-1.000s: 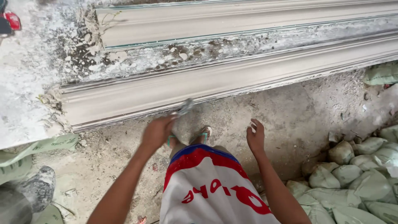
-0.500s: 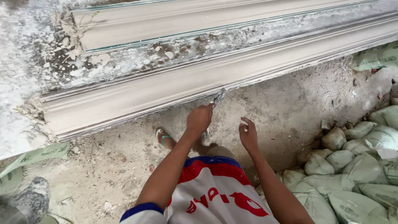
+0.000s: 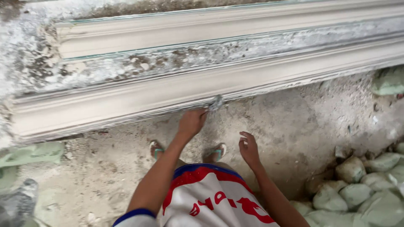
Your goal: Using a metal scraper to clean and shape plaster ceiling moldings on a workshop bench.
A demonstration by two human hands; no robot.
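Tool: small grey plaster-caked scraper (image 3: 216, 102) at the lower edge of the long pale moulded plaster cornice (image 3: 168, 94).
Left hand (image 3: 191, 122): clenched on scraper.
Right hand (image 3: 249, 148): empty, fingers loosely curled, at five o'clock.
Risk: a dug-in corner could gouge the soft edge — likely from tilting.

You look down in soft, even daylight with no harsh glare and no clear single source. Shadows are faint: a dim band lies under the long plaster moulding (image 3: 210, 90) across the middle of the frame. Your left hand (image 3: 191, 122) and the tool tip beside it are slightly motion-blurred. The lower left corner is smeared and out of focus. Upper left looks washed out, pale.
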